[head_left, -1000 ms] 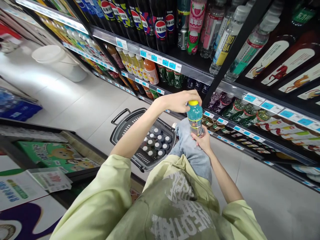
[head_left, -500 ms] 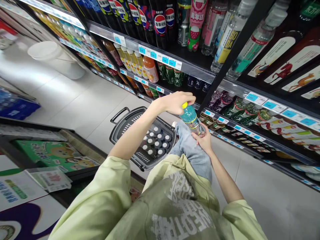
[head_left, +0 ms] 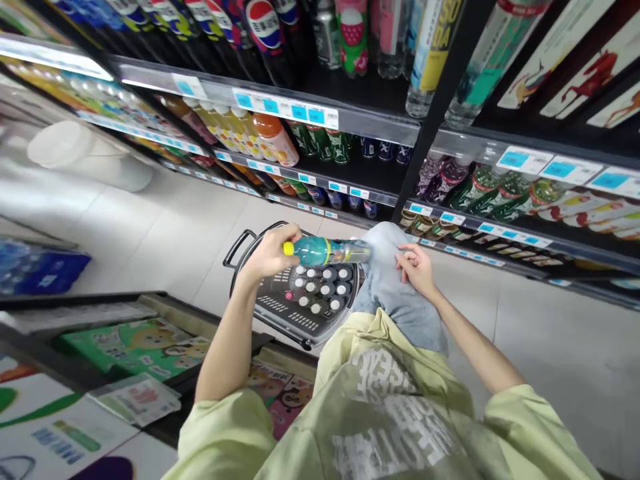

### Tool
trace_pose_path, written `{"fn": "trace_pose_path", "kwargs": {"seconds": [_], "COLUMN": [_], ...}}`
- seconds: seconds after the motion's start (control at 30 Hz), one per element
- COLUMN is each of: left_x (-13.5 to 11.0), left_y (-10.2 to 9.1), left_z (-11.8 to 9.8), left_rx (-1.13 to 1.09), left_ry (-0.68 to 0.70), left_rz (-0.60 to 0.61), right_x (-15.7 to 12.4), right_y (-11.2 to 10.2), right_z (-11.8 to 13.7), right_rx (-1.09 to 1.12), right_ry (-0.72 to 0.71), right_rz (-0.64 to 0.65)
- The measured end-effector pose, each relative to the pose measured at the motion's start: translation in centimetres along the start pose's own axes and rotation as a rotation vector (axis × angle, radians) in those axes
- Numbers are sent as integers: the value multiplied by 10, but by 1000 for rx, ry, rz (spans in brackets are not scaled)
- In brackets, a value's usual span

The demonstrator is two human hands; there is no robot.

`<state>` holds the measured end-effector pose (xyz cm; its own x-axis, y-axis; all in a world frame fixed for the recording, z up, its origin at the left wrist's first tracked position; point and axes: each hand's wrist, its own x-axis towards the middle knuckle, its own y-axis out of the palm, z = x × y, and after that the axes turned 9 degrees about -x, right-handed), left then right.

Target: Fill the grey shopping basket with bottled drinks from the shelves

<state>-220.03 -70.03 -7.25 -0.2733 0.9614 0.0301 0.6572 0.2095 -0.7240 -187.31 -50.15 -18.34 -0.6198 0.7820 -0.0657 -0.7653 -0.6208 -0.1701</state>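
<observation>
My left hand point(head_left: 273, 252) grips a drink bottle by the neck, close to its yellow cap. Blue-green in colour, the bottle point(head_left: 313, 251) lies almost level over the shopping basket, its base pointing right toward my knee. The black shopping basket point(head_left: 270, 303) stands on the floor and contains several white-capped bottles point(head_left: 327, 290), plus one with a pinkish-red cap. Off to the right, over my jeans, my right hand point(head_left: 417, 270) is apart from the bottle, fingers loosely bent with nothing seen in them.
Drink shelves point(head_left: 370, 110) run along the far side, holding cola, juice and soda bottles. A white bucket point(head_left: 95, 157) stands on the floor at left. At lower left is a display stand with green boxes point(head_left: 135, 347); a blue bottle pack point(head_left: 45, 267) sits behind it.
The bottle has moved left from in front of the shelf to above the basket and tipped to nearly level. My right hand has come off its base.
</observation>
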Motion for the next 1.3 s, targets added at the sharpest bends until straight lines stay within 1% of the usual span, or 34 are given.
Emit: {"fn": "trace_pose_path", "kwargs": {"seconds": [0.03,0.1,0.17,0.23,0.33,0.4,0.5,0.57,0.63,0.73,0.83,0.93,1.0,1.1,1.2,1.3], "left_x": [-3,-5,-7,-12,-23,-28,-25,-17,-8,3,9,15,22,32,41,46], "left_y": [3,12,26,39,55,62,74,87,103,130,156,177,187,200,209,215], "left_z": [10,35,67,105,159,188,220,237,251,266,274,277,276,274,277,286], "left_rx": [50,168,280,353,379,375,344,314,287,258,281,337,359,361,315,257], "left_ry": [-32,-84,-159,-269,-445,-563,-708,-785,-847,-881,-859,-777,-717,-676,-664,-689], "left_rz": [-2,34,93,105,38,-35,-134,-166,-157,-71,20,118,175,195,215,231], "right_x": [0,0,0,0,1,3,7,9,10,10,11,13,13,14,15,18], "right_y": [0,1,2,3,5,6,8,9,11,12,14,16,17,17,18,19], "right_z": [0,2,3,5,7,7,7,9,11,15,19,22,23,24,24,25], "right_rx": [-1,-1,-1,3,4,8,10,1,-1,12,8,6,7,11,-8,-37], "right_ry": [4,3,0,9,40,56,73,88,101,113,132,148,155,159,166,167], "right_rz": [-3,-11,-18,-21,-26,-36,-57,-68,-74,-87,-102,-110,-121,-142,-157,-171]}}
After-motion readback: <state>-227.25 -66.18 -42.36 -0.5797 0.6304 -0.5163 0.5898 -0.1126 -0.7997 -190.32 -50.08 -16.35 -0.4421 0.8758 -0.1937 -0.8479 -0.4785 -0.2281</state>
